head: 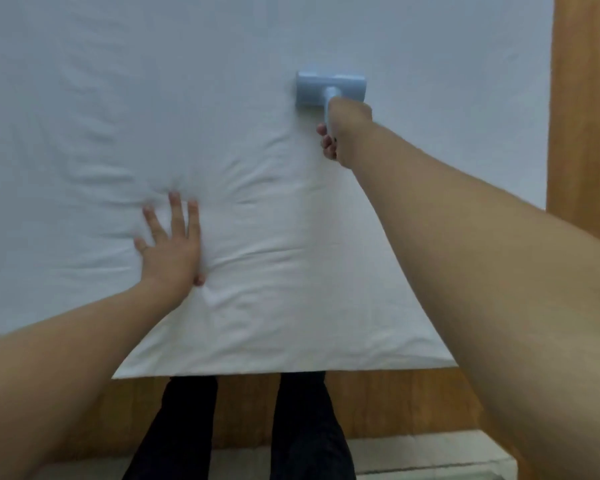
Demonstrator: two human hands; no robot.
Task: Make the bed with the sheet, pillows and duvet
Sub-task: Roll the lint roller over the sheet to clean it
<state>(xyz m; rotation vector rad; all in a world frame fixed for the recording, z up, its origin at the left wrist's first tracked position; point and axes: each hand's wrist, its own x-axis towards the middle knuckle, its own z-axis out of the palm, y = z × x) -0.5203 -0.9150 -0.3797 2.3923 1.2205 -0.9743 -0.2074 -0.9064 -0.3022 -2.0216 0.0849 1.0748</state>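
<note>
White sheet (222,98): one, spread over the bed and filling most of the view; smooth toward the far side, creased and rumpled in the near middle around the left hand; its near edge runs along the wooden frame just in front of the person's legs.
Bed frame (582,116): wooden, showing as a strip along the right side and a band under the near edge of the sheet.
Legs (305,427): two, in dark trousers, standing close against the near side of the frame, on a pale floor (413,452).
Arms: two, bare, both reaching out over the bed from the near side.
Left hand (172,247): grip open, palm down, fingers straight and slightly spread, pressing flat on the sheet; wrinkles fan out from under it. It holds nothing.
Right hand (343,133): grip closed, fingers curled round the handle of the brush, seen from the back of the hand; it reaches farther across the bed than the left, and the two hands are well apart.
Brush (329,93): one, pale blue, with a broad rectangular head set crosswise on a short handle; the head lies on the sheet just beyond the right hand, in the smoother part of the cloth.
Pillows and duvet: out of view.
</note>
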